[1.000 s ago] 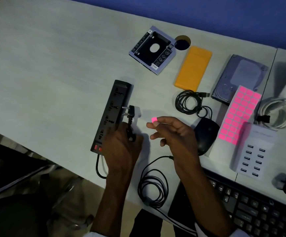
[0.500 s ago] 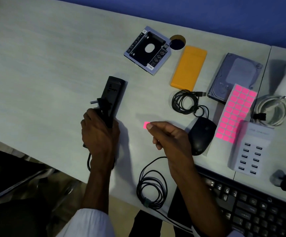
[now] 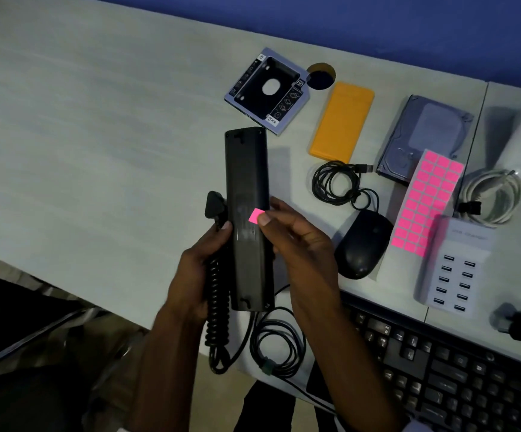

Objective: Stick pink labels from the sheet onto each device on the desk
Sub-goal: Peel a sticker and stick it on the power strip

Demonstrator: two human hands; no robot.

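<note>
My left hand (image 3: 198, 269) grips a black power strip (image 3: 246, 188), lifted and turned so its plain back faces up. Its plug (image 3: 214, 205) and coiled cord (image 3: 217, 310) hang beside that hand. A single pink label (image 3: 256, 216) is pinched in the fingertips of my right hand (image 3: 299, 244) and hovers at the strip's right edge, over its back. The sheet of pink labels (image 3: 426, 201) lies to the right, between the hard drive (image 3: 424, 135) and the white USB charger (image 3: 455, 269).
A drive caddy (image 3: 268, 92), an orange case (image 3: 341, 121), a black mouse (image 3: 360, 244) with its coiled cable (image 3: 335, 182), a white cable (image 3: 492, 194) and a black keyboard (image 3: 440, 369) lie on the desk (image 3: 97, 135). A black cable loop (image 3: 276, 344) lies at the front edge.
My left hand lifted the power strip off the desk and flipped it back side up. My right hand carried the pink label left to the strip's edge.
</note>
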